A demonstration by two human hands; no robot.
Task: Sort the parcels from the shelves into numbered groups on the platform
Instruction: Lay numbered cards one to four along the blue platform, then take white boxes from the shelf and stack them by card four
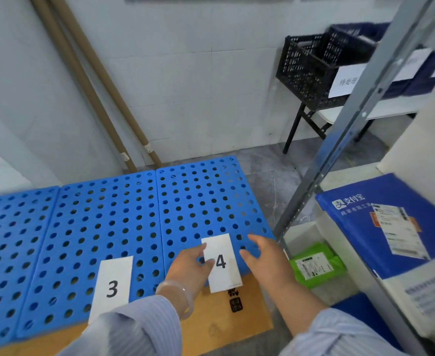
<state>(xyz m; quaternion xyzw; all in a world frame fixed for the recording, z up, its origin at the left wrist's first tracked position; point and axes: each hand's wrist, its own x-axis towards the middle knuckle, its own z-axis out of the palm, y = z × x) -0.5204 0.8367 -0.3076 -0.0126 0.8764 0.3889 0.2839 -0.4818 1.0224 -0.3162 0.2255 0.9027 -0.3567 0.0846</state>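
The left hand (190, 268) pinches the white 4 card (224, 276) by its left edge. The right hand (268, 260) hovers spread open just right of it. Left of that card, a 3 card (112, 286) lies on the blue platform (108, 214). To its right, the shelves hold a blue parcel (352, 240) printed 支付宝 and a green parcel (316, 268). Far behind, a crate (306, 70) is signed 待处理.

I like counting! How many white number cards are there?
2: white paper card 3 on the blue holed platform, card 4 pinched by the left hand. Another may hide far left.
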